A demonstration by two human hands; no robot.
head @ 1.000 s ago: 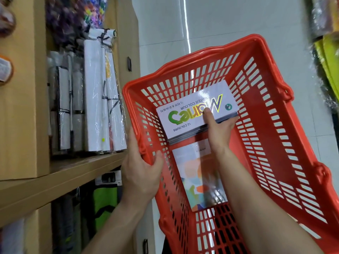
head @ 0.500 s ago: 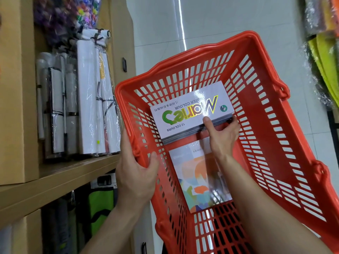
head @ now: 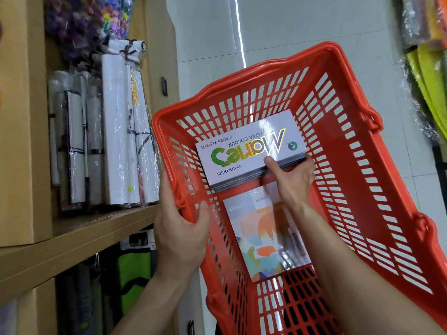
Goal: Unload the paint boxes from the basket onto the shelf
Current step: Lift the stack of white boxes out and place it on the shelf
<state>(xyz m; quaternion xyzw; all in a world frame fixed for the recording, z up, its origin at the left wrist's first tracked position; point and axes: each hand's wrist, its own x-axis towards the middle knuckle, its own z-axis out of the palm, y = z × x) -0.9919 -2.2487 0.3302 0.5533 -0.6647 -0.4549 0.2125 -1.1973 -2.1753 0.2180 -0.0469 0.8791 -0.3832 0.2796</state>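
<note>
The paint box [head: 250, 149] lies crosswise just beyond the right hand [head: 291, 180], which pinches its near long edge, the shelf [head: 79, 234] off leftward.

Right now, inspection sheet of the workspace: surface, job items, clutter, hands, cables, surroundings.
Surface: wooden shelf at left, its front strip bare.
Job's things: stack of Marie's water colour boxes inside the red basket; a colourful flat pack lies below it.
Clutter: wrapped white paper rolls stand on the shelf.
Hands: left hand grips the basket's left rim; right hand grips the stack's near edge, thumb on top.
Cables: nothing seen.
Surroundings: white tiled floor; yellow-green goods at right.
</note>
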